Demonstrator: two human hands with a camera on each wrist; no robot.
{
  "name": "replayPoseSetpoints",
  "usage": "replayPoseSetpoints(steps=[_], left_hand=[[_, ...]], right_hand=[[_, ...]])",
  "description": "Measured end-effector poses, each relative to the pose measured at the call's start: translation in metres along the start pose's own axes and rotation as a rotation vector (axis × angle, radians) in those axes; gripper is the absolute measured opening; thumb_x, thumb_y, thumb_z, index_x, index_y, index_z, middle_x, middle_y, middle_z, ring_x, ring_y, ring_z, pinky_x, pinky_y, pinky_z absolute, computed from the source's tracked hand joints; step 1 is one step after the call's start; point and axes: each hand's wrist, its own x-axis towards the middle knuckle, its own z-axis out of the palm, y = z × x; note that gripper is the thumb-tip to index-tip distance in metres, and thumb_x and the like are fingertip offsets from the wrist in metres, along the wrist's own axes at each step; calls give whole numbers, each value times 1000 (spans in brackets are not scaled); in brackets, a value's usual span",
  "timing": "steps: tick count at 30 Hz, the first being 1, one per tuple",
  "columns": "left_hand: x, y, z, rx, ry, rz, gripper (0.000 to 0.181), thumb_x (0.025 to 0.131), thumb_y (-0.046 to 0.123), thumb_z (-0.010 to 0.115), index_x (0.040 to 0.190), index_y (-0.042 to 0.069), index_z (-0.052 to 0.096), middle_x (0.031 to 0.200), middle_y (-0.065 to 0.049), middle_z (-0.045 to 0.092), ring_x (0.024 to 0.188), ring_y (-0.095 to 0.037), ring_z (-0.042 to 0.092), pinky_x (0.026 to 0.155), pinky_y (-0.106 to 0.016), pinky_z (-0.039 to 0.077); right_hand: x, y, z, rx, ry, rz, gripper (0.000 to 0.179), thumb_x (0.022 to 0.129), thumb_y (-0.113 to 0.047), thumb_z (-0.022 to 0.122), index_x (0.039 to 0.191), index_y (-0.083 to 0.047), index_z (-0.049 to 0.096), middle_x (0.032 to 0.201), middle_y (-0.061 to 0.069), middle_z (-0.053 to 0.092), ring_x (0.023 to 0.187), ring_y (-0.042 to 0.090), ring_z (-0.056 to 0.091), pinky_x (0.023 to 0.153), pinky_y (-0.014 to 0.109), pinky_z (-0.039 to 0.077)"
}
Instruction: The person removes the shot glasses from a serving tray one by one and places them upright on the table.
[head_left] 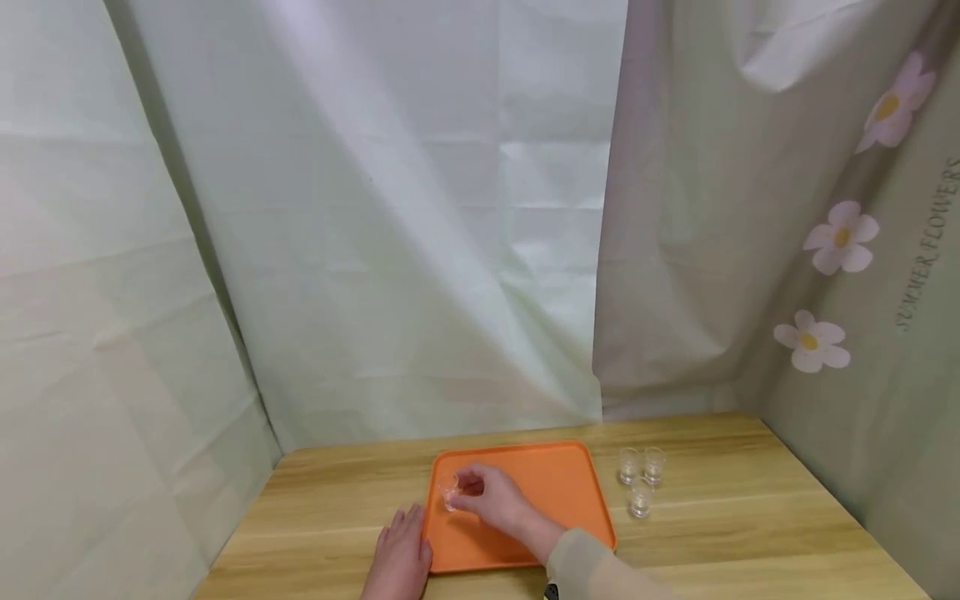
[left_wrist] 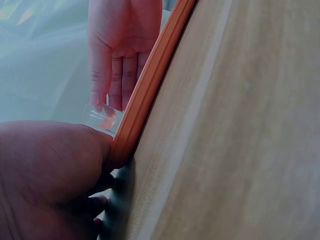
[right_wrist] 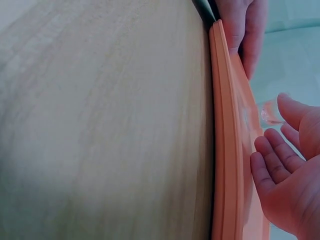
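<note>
An orange tray (head_left: 525, 475) lies on the wooden table. Over its left part, my right hand (head_left: 491, 500) pinches a small clear glass (head_left: 450, 493) between thumb and forefinger. In the left wrist view the glass (left_wrist: 102, 117) shows at the fingertips of that hand (left_wrist: 127, 45); whether it touches the tray cannot be made out. My left hand (head_left: 400, 554) rests at the tray's left edge, its fingers extended and its thumb side against the rim. Right of the tray stand three more small clear glasses, two at the back (head_left: 628, 467) (head_left: 654, 465) and one in front (head_left: 640, 500).
The wooden table (head_left: 720, 517) extends on both sides of the tray. Pale green sheeting (head_left: 420, 250) hangs behind and at the left, and a sheet with flower prints (head_left: 842, 237) hangs at the right.
</note>
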Motion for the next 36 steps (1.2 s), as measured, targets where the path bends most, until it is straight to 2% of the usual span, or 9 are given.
replayPoseSetpoints(steps=[6,9,13,15,19,24,29,33,36], left_hand=[[1,14,-17,11,-99,-51,47,99,2,68,142,-16,61,145,-36,63,139,-62,52,114,-78,38],[2,10,-16,19,-114,-57,49,98,3,69,142,-16,61,145,-36,62,140,-62,52,116,-78,37],[3,0,-8,12,-74,-41,49,96,3,70,141,-16,63,144,-36,64,138,-62,53,114,-78,38],[3,3,-11,11,-84,-39,49,97,3,70,142,-16,62,145,-36,63,139,-62,53,115,-78,38],[1,6,-12,19,-52,-9,48,96,2,69,140,-16,62,142,-36,65,136,-62,55,111,-78,41],[-2,-3,2,23,26,26,47,93,2,68,137,-15,65,139,-34,67,132,-61,58,108,-78,43],[-1,0,0,29,5,45,46,94,3,69,136,-16,64,137,-35,67,130,-62,58,107,-78,44],[0,5,-6,39,-27,26,46,96,3,69,138,-16,63,139,-35,66,132,-62,57,110,-76,42],[1,5,-4,37,-9,6,46,94,3,71,137,-14,65,139,-33,67,132,-60,58,110,-75,43]], right_hand=[[-1,-2,3,11,-1,8,34,97,-13,86,127,-1,75,112,4,75,102,22,71,89,40,62],[1,-2,5,14,0,6,34,98,-12,86,127,0,74,113,5,75,104,24,72,93,46,62],[3,-4,7,24,4,13,36,98,-11,85,130,0,74,114,5,75,105,26,71,96,51,62],[4,-4,8,26,9,13,39,98,-12,86,132,1,73,116,5,75,106,26,71,96,51,62],[6,-3,11,28,22,9,41,97,-12,86,134,1,73,117,6,76,106,25,71,94,45,62],[7,1,14,34,54,-24,38,96,-10,87,129,3,74,112,8,76,101,21,71,89,35,62],[7,4,15,39,79,-14,32,97,-12,86,124,0,75,109,5,76,95,13,69,84,31,61],[7,4,14,39,88,-13,28,97,-14,86,120,-2,75,105,0,75,92,11,68,81,29,60],[7,2,14,34,86,-23,26,97,-14,86,118,-2,75,103,-2,74,91,12,69,80,29,60]])
